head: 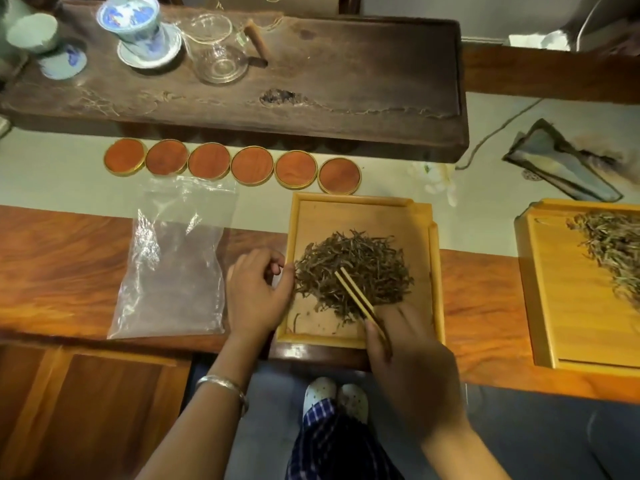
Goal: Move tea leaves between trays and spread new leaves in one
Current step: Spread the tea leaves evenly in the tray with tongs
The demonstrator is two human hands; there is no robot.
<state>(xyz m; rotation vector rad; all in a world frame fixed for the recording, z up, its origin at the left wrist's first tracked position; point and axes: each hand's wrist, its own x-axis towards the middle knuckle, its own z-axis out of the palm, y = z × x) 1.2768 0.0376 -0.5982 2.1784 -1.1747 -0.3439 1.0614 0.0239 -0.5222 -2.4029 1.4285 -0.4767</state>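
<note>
A light wooden tray (pixel 353 211) lies in front of me with a pile of dark tea leaves (pixel 360 268) in its middle. My right hand (pixel 412 362) grips bamboo tongs (pixel 356 296) whose tips rest in the pile. My left hand (pixel 258 289) is at the tray's left edge, fingers curled against the rim beside the leaves. A second wooden tray (pixel 568 306) at the far right holds paler tea leaves (pixel 613 247) and is cut off by the frame.
An empty clear plastic bag (pixel 173 258) lies left of the middle tray. Several round orange coasters (pixel 232 166) line up behind it. A dark wooden tea board (pixel 311 91) at the back carries a lidded cup (pixel 138 26), a glass pitcher (pixel 216 46) and a small cup (pixel 33 32).
</note>
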